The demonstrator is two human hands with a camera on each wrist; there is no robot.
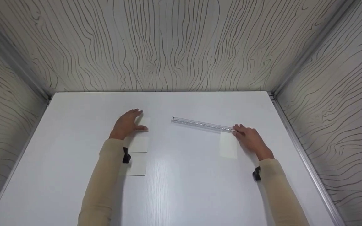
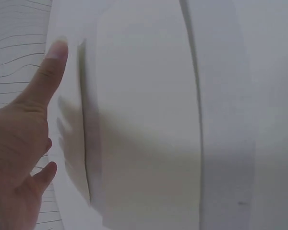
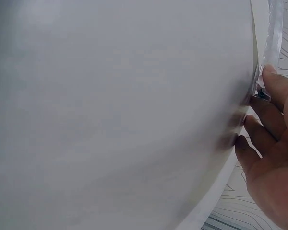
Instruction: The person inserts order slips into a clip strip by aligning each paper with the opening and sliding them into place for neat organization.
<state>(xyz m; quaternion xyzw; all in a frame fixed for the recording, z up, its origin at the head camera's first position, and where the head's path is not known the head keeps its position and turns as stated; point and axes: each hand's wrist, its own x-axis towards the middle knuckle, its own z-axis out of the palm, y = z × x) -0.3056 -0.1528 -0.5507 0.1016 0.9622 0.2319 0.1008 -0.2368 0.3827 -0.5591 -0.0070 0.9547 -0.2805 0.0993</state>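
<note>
My right hand (image 1: 248, 138) pinches the right end of a long clear plastic ruler (image 1: 200, 123) between thumb and fingers. The ruler slants across the table, and its right part meets the top edge of a cream paper piece (image 1: 228, 146). In the right wrist view the thumb lies on the ruler's end (image 3: 273, 43). On the left, my left hand (image 1: 127, 125) has its thumb and fingers spread beside a cream paper piece (image 1: 144, 121), holding nothing. Whether it touches that paper I cannot tell. Nearer me lie a second paper (image 1: 139, 145) and a third (image 1: 138, 167), partly behind the forearm.
The white table (image 1: 181, 194) ends at a wood-grain patterned back wall (image 1: 168, 47). Similar panels stand at both sides, with a metal rail (image 1: 306, 160) along the right edge. A small black device (image 1: 126, 155) sits at the left wrist, another (image 1: 256, 174) at the right.
</note>
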